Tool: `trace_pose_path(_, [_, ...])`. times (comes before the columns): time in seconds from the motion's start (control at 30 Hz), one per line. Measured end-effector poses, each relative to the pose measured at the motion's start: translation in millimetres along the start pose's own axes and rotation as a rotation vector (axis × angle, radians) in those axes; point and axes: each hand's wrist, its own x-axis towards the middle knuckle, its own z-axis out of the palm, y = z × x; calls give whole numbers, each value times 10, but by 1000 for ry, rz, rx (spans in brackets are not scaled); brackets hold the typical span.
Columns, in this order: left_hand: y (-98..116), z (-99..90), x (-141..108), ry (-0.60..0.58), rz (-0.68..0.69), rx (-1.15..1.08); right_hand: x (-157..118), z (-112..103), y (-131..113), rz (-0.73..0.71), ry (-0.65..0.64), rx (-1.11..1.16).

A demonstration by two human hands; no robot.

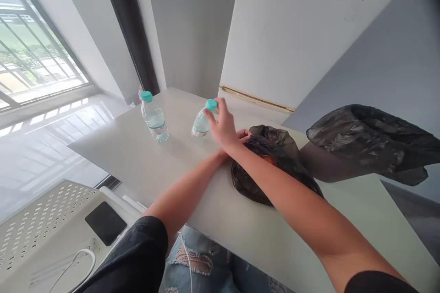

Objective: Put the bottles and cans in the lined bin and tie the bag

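One clear plastic water bottle (202,123) was gripped in the right hand (223,127), thumb and fingers closed about its neck just under the teal cap. Its long axis slanted, cap toward the desk's far right side, base toward the left corner; whether the base touched the desk (165,176) could not be told. The right forearm crossed above the left one, so the nearer hand to the bottle was the right. The left hand (244,135) lay just to its right, fingers on the upper rim of a black plastic bag (252,190); how firmly they were closed was hidden. The bag thus sat right of the bottle, the hands between. Well apart, toward the desk's far left edge, a second capped water bottle (154,119) stood upright. Another black plastic bag (371,135) was at the right.
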Motion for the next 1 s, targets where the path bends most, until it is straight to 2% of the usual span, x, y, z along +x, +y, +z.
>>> trace_pose_path(0.1, [-32,-6,-16,-14,20,0,75,283,85,29,-71,-13])
trace_pose_path(0.2, [-84,-3,-20,-14,23,2,46,373,126,61,-124,-60])
trace_pose_path(0.37, [-165,-20,57,21,11,18,89,534,346,329,-199,-82])
trace_pose_path(0.5, [-174,-37,81,30,1,20,369,873,501,403,-202,-54])
trace_pose_path(0.63, [-118,-33,-13,7,-19,-3,749,1277,559,403,-220,-78])
trace_pose_path(0.73, [-97,-40,-66,4,-32,-27,934,1498,575,399,-215,-70])
trace_pose_path(0.87, [-168,-66,-27,15,-27,-25,968,1628,579,462,-192,-39])
trace_pose_path(1.0, [-186,-66,3,38,14,-38,882,1602,555,568,-250,-73])
